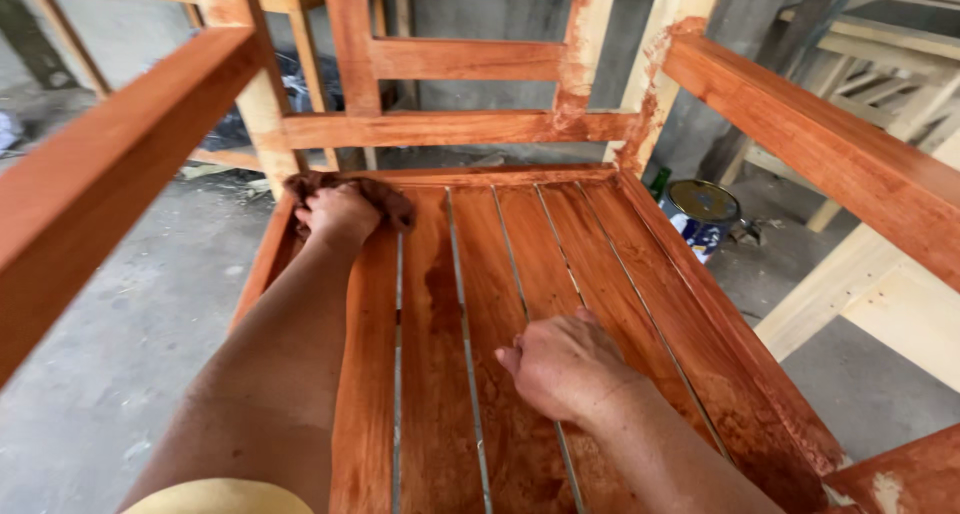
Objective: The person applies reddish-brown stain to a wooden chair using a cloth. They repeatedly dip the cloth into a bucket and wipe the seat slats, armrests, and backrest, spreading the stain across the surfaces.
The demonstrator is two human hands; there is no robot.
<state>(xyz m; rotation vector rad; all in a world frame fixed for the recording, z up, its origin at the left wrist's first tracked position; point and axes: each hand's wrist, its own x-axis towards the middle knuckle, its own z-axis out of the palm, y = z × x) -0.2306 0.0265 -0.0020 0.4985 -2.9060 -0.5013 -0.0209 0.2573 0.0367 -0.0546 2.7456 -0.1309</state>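
A wooden armchair with a slatted seat fills the view, stained reddish-orange, with bare pale wood left on parts of the back posts. My left hand presses a brown stained rag against the far left corner of the seat, next to the back post. My right hand rests on the seat slats nearer to me, fingers curled under, nothing visible in it. The left armrest and right armrest frame the seat.
A round tin can with a blue-and-white side stands on the concrete floor right of the chair. Unstained pale wooden furniture frames stand at the back right. More stained frame parts rise behind the chair.
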